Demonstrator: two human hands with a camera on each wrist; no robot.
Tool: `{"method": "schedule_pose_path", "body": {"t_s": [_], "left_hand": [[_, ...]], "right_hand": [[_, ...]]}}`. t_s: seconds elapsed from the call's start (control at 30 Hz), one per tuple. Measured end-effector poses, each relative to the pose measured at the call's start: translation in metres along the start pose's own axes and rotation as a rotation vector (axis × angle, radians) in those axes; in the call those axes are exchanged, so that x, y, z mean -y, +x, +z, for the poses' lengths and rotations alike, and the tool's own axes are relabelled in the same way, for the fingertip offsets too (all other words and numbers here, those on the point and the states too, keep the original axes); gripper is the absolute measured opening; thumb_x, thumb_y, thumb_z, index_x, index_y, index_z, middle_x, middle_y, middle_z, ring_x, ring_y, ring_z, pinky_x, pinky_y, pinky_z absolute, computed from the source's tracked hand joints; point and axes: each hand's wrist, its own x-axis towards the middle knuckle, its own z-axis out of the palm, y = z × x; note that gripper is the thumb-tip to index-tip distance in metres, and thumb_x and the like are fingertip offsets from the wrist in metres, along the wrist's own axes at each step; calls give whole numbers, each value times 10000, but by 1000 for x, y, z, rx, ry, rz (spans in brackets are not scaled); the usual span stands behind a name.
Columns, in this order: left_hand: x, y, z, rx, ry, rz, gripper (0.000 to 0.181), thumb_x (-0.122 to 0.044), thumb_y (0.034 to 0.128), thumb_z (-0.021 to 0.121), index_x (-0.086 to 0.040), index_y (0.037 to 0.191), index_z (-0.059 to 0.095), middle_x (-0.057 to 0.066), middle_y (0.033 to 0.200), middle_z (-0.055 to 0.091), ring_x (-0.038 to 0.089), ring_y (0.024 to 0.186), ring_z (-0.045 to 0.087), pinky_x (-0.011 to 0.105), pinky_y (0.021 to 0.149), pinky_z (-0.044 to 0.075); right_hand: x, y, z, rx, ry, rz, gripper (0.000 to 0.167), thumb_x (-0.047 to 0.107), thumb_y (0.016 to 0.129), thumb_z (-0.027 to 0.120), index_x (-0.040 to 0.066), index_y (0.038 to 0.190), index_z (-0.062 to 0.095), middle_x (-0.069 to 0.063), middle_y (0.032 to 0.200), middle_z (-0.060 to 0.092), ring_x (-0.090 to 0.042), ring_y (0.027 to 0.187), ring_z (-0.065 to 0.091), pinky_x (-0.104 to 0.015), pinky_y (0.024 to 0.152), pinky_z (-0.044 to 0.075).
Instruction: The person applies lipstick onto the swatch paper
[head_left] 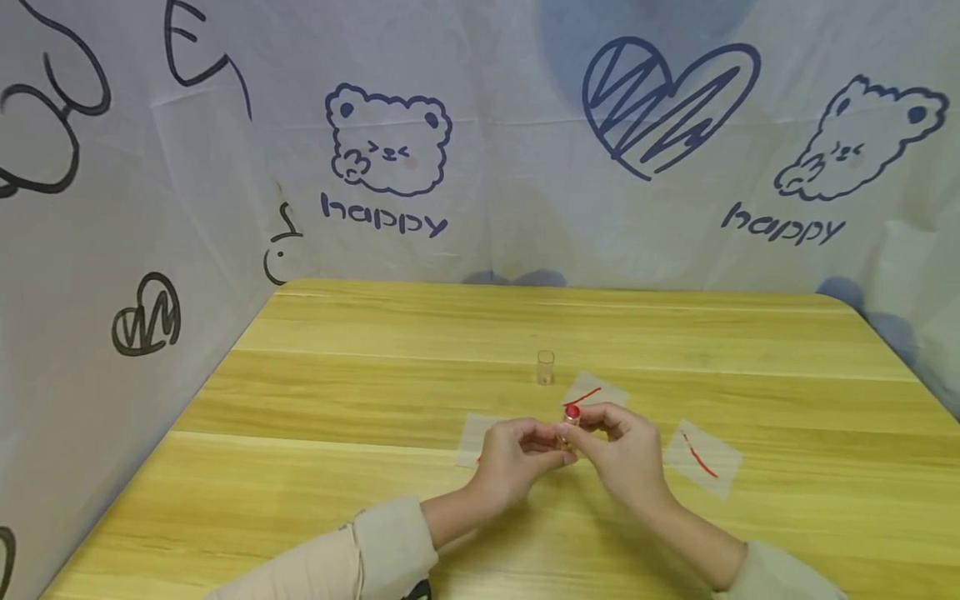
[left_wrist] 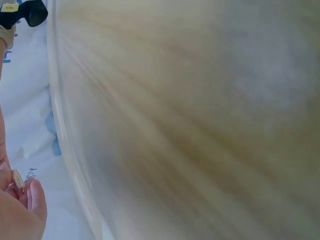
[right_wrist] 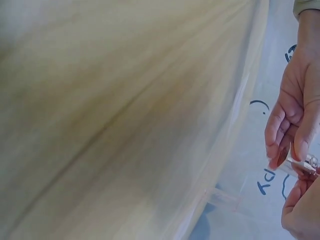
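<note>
In the head view both hands meet over the middle of the wooden table around a small lipstick (head_left: 573,414), its red tip pointing up. My left hand (head_left: 512,461) grips the lower part of the tube, which the fingers mostly hide. Thumb and fingers of my right hand (head_left: 628,455) pinch the tube just below the red tip. A clear cap (head_left: 545,367) stands upright on the table behind the hands. At the right wrist view's edge, the shiny lipstick tube (right_wrist: 300,166) shows between the fingers of both hands.
Around the hands lie three pale paper squares: one behind (head_left: 611,393) and one to the right (head_left: 720,446), each with a red stroke, and one partly covered (head_left: 469,433) by the left hand. A cloth printed with drawings (head_left: 517,192) hangs behind the table (head_left: 337,400).
</note>
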Motion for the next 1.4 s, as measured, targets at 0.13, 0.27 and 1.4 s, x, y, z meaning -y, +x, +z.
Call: {"method": "schedule_pose_path", "body": {"t_s": [0.13, 0.27, 1.4], "left_hand": [[-1, 1, -2, 39, -10, -8, 195, -5, 753, 729, 100, 900, 656, 235, 933, 685, 318, 825, 689, 175, 695, 559], [-1, 2, -3, 66, -14, -19, 195, -15, 760, 729, 98, 900, 655, 234, 936, 683, 312, 825, 687, 171, 694, 558], [4, 6, -18, 212, -22, -41, 207, -24, 761, 733, 100, 910, 662, 238, 915, 680, 220, 797, 693, 197, 722, 563]], "right_hand": [[2, 1, -4, 26, -14, -27, 122, 53, 733, 765, -3, 816, 695, 63, 707, 665, -14, 675, 583, -187, 634, 505], [2, 4, -8, 73, -8, -19, 133, 85, 750, 758, -4, 829, 699, -6, 744, 696, -13, 709, 603, -183, 719, 511], [-2, 16, -23, 430, 121, -87, 230, 53, 832, 668, -118, 985, 645, 159, 867, 690, -24, 784, 656, -224, 679, 567]]}}
